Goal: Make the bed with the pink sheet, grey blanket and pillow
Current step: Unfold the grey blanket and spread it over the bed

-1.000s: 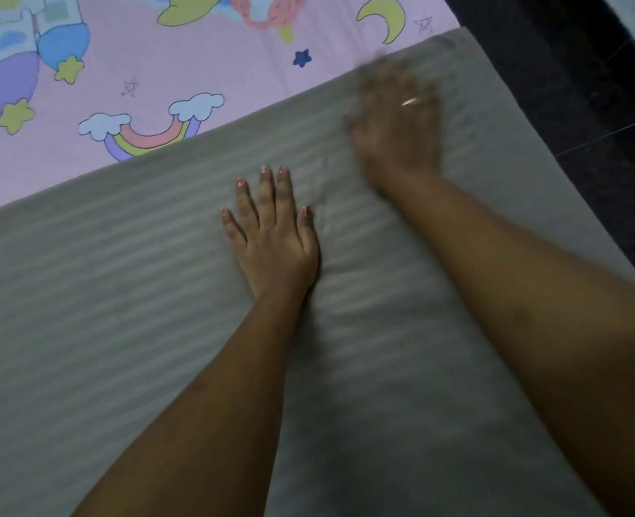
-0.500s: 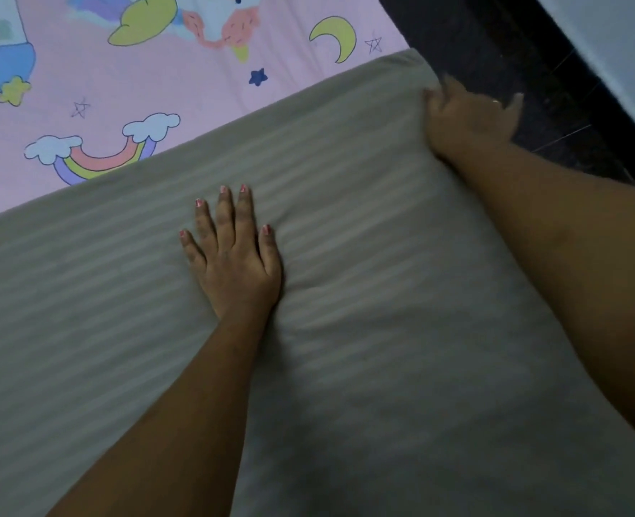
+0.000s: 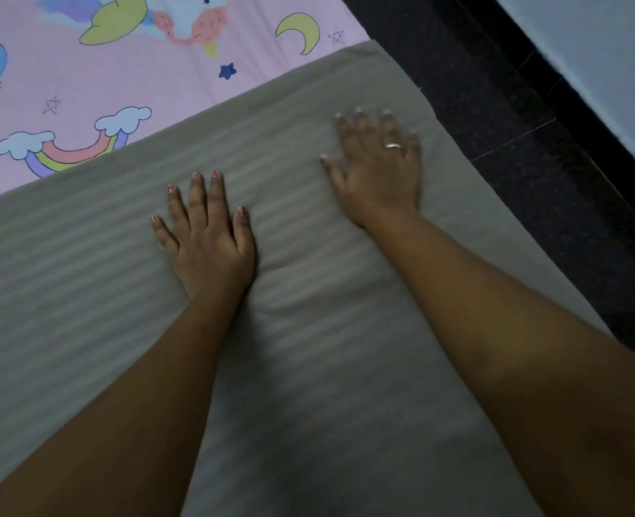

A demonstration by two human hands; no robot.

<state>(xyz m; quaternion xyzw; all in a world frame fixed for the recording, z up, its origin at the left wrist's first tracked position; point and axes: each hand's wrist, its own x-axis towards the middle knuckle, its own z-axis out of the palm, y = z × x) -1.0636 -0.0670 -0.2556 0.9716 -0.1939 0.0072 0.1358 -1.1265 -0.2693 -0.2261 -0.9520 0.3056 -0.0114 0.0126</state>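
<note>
The left hand (image 3: 206, 240) lies flat, palm down, on the soft grey striped blanket (image 3: 85, 292), a little way in from the blanket's far edge. Its fingers are straight. The two middle ones sit close together, and the thumb and little finger stick out a bit. The nails are painted pinkish red. The bare left arm reaches up across the blanket from its near side. The right hand (image 3: 377, 169) lies flat on the blanket too, closer to the blanket's far right corner. Its fingers are straight and spread apart, and it looks a little blurry. A thin silver ring (image 3: 393, 145) sits on one finger. Neither hand grabs the cloth; both just press on top of it. The blanket looks smooth, with faint light and dark stripes, and it dips a little around the left hand. It lies over the pink cartoon bed sheet (image 3: 152, 91), which shows past the blanket's far edge with a rainbow, clouds, stars and a yellow moon. Beside the blanket's right edge is a dark tiled floor (image 3: 495, 106).
</note>
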